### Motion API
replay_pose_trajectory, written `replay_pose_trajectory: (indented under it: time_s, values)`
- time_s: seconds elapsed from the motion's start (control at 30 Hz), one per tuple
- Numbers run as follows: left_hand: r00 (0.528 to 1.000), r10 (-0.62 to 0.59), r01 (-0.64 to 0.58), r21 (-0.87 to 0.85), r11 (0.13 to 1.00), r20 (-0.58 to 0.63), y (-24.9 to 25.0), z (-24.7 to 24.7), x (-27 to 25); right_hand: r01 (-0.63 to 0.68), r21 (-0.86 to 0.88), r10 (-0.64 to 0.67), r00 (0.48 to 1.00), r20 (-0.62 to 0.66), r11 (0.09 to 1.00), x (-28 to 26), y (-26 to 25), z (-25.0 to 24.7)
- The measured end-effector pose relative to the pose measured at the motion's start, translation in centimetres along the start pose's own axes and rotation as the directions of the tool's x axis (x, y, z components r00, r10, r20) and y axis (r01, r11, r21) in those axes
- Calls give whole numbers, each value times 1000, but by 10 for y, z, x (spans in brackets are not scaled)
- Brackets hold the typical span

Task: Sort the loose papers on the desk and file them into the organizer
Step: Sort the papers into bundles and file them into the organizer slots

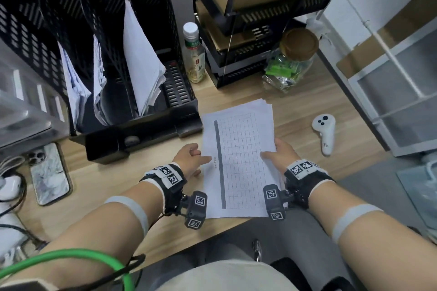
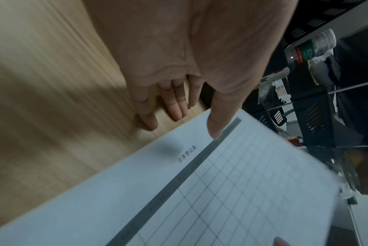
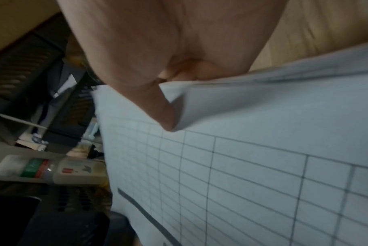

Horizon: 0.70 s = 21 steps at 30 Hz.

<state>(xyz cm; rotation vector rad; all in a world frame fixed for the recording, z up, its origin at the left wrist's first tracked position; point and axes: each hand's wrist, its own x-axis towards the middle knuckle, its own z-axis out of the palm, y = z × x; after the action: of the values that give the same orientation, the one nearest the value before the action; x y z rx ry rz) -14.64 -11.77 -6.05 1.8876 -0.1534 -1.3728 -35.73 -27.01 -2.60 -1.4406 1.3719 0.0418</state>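
Note:
A stack of white papers (image 1: 238,160) with a printed grid on top lies on the wooden desk (image 1: 113,184) in front of me. My left hand (image 1: 192,157) rests at its left edge. In the left wrist view its fingers (image 2: 176,106) lie straight on the wood and the thumb reaches over the sheet (image 2: 221,191). My right hand (image 1: 277,155) pinches the right edge, thumb on top and fingers under a lifted sheet (image 3: 242,166). The black mesh organizer (image 1: 179,92) stands at the back left, with papers (image 1: 139,61) leaning in three of its slots.
A drink bottle (image 1: 195,54) stands right of the organizer, beside stacked black trays (image 1: 238,64) and a glass jar (image 1: 290,61). A white controller (image 1: 325,132) lies to the right. A phone (image 1: 49,175) and cables lie at the left. A white shelf (image 1: 390,78) borders the right.

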Motion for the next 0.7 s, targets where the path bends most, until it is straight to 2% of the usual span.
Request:
replay_pose_trajectory:
  time_s: [0.13,0.2,0.27,0.3,0.4,0.53,0.63,0.7]
  values:
    - [980,140,-149,56,987,141,12,-7,-13,-14,261,16,1000,-8,965,-36,-12,-4]
    - [945,211,-218,1,976,251,18,-12,-22,-1,350,5,1000,-9,937,-52,-19,-2]
    - [923,248,-233,-86,969,293,22,-19,-27,21,366,-13,1000,-25,930,-62,-27,1]
    - [914,290,-268,-115,957,285,26,-23,-33,55,351,-37,998,-58,935,-68,-32,4]
    - [895,418,-404,-109,908,159,46,-31,-47,187,319,-130,973,-190,929,-78,-46,17]
    - [796,601,-603,19,797,68,64,-43,-74,294,337,-172,922,-347,894,-99,-69,47]
    - [778,619,-626,48,778,109,53,-56,-84,346,279,-223,893,-392,896,-116,-72,70]
    - [805,570,-589,119,799,164,37,-64,-81,328,200,-252,910,-329,923,-122,-69,84]
